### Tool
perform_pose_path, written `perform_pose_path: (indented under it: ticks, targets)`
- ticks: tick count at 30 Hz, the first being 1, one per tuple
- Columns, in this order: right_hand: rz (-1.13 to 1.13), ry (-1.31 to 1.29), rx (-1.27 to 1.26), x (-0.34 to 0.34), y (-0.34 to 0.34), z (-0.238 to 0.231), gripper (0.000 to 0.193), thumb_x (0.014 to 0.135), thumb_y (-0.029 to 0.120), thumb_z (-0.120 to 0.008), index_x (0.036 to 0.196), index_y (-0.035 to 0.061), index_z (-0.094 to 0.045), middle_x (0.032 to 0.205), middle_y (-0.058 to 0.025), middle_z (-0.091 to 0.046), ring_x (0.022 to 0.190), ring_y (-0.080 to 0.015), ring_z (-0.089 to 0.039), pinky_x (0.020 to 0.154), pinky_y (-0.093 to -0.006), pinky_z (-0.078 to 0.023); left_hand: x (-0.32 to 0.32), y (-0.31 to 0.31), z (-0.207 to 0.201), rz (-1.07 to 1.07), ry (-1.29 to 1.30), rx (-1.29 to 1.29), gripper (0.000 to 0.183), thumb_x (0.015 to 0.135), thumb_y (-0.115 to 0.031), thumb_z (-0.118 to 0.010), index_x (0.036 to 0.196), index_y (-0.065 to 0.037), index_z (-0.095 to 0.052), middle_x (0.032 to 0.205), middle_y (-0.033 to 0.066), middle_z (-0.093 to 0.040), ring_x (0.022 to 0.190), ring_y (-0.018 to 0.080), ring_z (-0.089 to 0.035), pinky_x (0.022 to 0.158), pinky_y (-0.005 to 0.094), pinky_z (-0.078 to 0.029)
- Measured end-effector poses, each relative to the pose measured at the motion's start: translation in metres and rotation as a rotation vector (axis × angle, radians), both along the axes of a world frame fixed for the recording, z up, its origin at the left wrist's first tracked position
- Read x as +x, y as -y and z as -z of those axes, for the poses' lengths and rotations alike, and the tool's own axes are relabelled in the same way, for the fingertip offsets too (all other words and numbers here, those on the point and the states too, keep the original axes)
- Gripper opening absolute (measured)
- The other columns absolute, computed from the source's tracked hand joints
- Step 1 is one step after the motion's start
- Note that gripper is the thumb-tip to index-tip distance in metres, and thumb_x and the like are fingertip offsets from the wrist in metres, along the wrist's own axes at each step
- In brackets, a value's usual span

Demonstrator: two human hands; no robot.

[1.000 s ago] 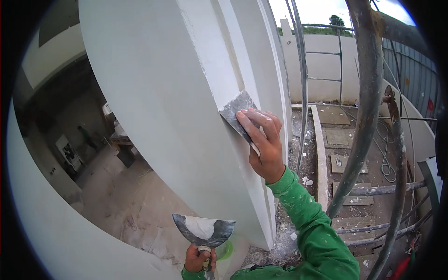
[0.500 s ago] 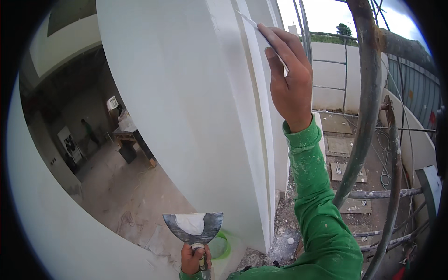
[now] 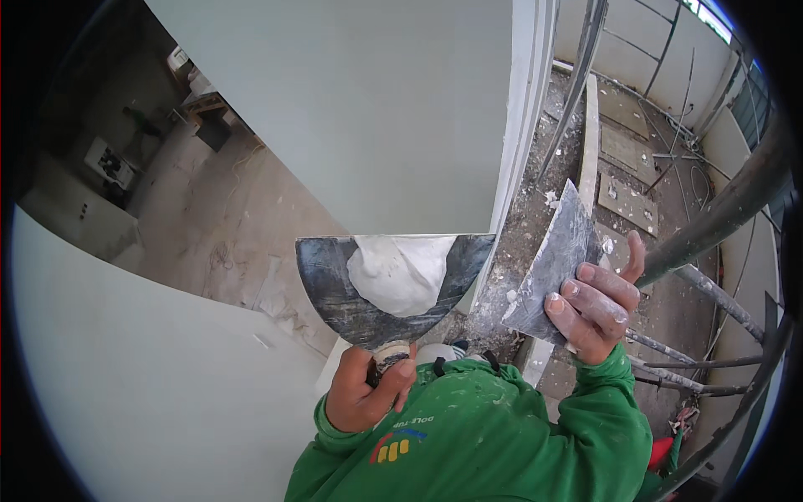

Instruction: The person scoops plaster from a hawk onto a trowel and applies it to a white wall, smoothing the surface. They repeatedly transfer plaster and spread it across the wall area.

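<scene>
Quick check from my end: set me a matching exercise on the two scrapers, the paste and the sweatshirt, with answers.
Things:
1. Rounded scraper
2. Flat scraper
3. White paste
4. Sweatshirt

Places, colour:
A. Green
B. In the right hand
C. Heaped on a blade
D. Held by its handle in the left hand

Pairs: 1-D, 2-B, 3-C, 4-A

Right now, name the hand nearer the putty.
Left. The left hand holds the wide blade carrying the putty; the right hand, with the other blade, is farther off to its right.
</scene>
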State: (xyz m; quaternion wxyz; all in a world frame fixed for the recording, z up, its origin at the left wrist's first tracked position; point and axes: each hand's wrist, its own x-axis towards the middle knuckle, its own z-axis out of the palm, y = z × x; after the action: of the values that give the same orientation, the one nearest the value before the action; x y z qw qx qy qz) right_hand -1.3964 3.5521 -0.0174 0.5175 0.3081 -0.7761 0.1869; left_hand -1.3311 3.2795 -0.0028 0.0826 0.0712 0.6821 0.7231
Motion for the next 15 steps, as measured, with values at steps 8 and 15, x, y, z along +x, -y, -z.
perform_pose_path:
  ticks: [8,15]
  targets:
    - [0.027,-0.084,0.178,0.004,0.029,0.001,0.022,0.07,0.025,-0.07,0.089,0.0353,-0.071,0.101,0.0166,-0.061,0.094,-0.0051,-0.059,0.098,-0.0515,-0.019,-0.01,-0.006,0.002,0.133,0.041,-0.078,0.022,0.089,0.001,-0.047,0.11,0.004,-0.041,0.073,0.0112,-0.052,0.054,0.0123,-0.05,0.041,0.0249,-0.042]
    - [-0.027,0.085,0.261,-0.006,0.019,0.01,0.027,0.069,0.02,-0.072,0.094,0.0269,-0.072,0.101,0.0121,-0.064,0.092,-0.0096,-0.06,0.098,-0.0516,-0.019,0.001,-0.014,-0.013,-0.148,-0.02,0.068,0.018,0.09,-0.006,-0.053,0.104,0.003,-0.046,0.066,0.0089,-0.051,0.046,0.0108,-0.047,0.039,0.0248,-0.039]
